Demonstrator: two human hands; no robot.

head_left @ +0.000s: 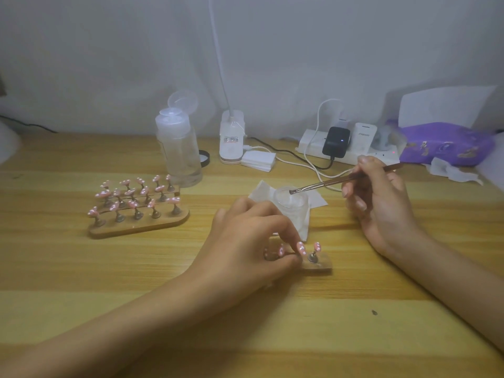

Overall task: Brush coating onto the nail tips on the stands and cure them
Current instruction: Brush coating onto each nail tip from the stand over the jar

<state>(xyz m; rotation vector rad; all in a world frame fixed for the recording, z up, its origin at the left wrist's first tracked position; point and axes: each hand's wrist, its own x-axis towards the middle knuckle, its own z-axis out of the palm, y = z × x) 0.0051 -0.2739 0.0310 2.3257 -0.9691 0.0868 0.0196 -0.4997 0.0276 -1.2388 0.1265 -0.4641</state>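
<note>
My right hand (381, 203) grips a thin brush (327, 184), whose bristle tip sits at the rim of a small clear jar (290, 203) standing on a white wipe. My left hand (245, 241) pinches the stem of a pink nail tip on a small wooden stand (319, 264) near the table's middle; a few pink tips with white dots show beside my fingers, the rest are hidden by the hand. A larger group of wooden stands (139, 226) at the left carries several pink nail tips on metal stems.
A clear pump bottle (178, 151) with its lid flipped open stands behind the left stands. A white lamp base (231, 140), a stack of wipes (257, 160), a power strip with plugs (338, 145) and a purple tissue pack (444, 143) line the back of the wooden table (245, 323).
</note>
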